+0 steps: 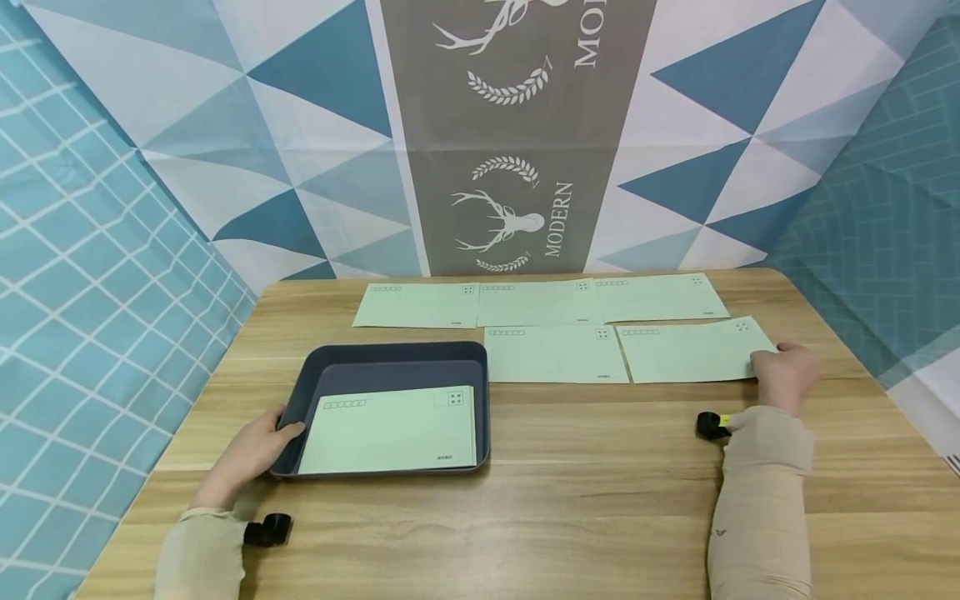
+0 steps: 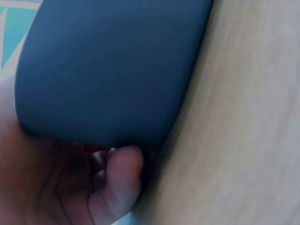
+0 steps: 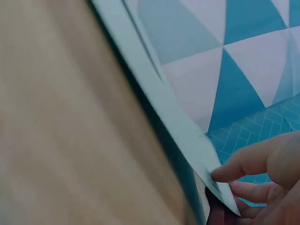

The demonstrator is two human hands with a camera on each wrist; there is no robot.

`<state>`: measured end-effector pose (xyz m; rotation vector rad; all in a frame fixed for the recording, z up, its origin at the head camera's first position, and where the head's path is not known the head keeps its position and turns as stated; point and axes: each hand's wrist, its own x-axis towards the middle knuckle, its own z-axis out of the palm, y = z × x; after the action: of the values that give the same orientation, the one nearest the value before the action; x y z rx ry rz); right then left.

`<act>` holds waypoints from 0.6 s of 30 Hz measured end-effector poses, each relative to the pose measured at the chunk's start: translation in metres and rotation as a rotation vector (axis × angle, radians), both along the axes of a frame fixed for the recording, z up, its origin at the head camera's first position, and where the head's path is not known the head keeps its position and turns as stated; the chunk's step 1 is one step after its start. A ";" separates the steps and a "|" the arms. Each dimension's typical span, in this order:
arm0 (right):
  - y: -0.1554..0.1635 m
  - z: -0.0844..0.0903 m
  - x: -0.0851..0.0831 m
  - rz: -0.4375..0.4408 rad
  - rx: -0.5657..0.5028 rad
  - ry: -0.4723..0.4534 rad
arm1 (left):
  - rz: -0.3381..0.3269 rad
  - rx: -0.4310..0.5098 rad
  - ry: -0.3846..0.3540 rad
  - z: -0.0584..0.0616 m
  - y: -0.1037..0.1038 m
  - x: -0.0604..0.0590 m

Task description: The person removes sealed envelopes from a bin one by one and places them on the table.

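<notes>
On the wooden table [image 1: 600,467], the left hand [image 1: 251,454] grips the dark tray [image 1: 322,367] by its left rim, while the right hand [image 1: 783,373] pinches the near right envelope [image 1: 686,352] by its edge.

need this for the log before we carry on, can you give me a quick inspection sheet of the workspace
surface: wooden table, bare at the front.
job's things: dark tray holding one green envelope; five more envelopes flat behind it, three in the back row, two in the near row, including the rightmost envelope.
clutter: nothing seen.
hands: left hand grips the tray's left rim; right hand pinches the right edge of the rightmost envelope, lifted off the table in the right wrist view.
cables: nothing seen.
surroundings: blue and white patterned backdrop with a grey deer panel.
</notes>
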<state>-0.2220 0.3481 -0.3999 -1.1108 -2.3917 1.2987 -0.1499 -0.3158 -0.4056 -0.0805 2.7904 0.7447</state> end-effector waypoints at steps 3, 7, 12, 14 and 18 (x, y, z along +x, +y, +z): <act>0.000 -0.001 0.001 0.068 0.127 -0.081 | 0.000 -0.001 0.003 0.000 0.000 0.000; 0.000 0.000 0.001 0.129 0.192 -0.177 | 0.001 0.002 0.003 -0.001 0.000 0.000; 0.000 0.001 0.000 0.198 0.271 -0.271 | 0.000 0.004 0.000 0.000 0.000 0.000; -0.001 0.002 -0.001 0.212 0.280 -0.281 | -0.001 0.004 0.000 0.000 0.000 0.000; 0.000 0.001 -0.002 0.214 0.288 -0.274 | -0.003 0.004 -0.001 0.001 0.000 -0.001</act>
<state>-0.2240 0.3477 -0.3994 -1.0270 -2.8526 0.8588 -0.1504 -0.3153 -0.4049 -0.0761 2.7877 0.7489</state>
